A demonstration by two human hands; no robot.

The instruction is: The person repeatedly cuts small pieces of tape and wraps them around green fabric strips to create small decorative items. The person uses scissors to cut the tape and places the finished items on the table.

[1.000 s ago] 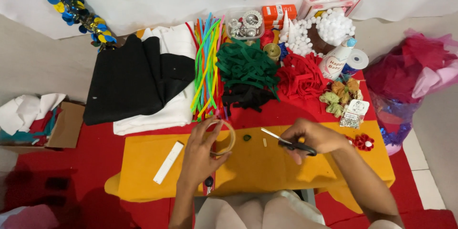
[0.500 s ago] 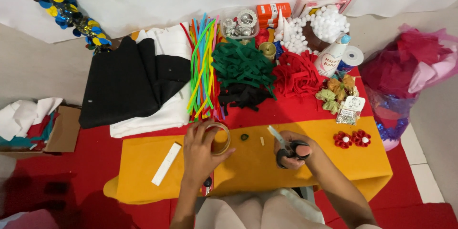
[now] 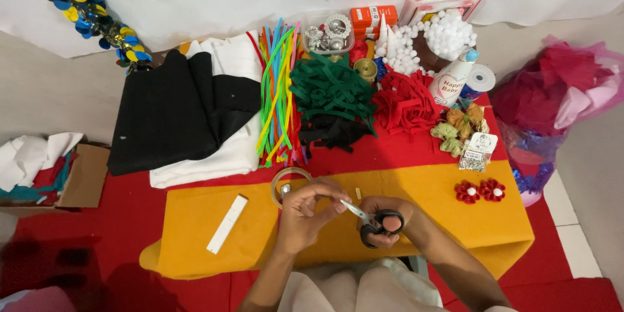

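Both my hands have come closer together near the middle bottom of the frame, and the tape ring (image 3: 290,175) that my left hand was on now lies by itself on the yellow cloth (image 3: 416,188), just above that hand. My left hand (image 3: 304,216) pinches a tiny bit of something at its fingertips; it is too small for me to tell what it is. My right hand (image 3: 385,221) is clenched around the black handles of the scissors (image 3: 370,220), and the blades point up and left to my left fingertips. A white strip (image 3: 227,223) lies to the left on the yellow cloth. Two red flowers (image 3: 480,191) sit at the right. Higher up are colourful fuzzy sticks (image 3: 278,91), green felt strips (image 3: 331,88) and red felt strips (image 3: 406,101).
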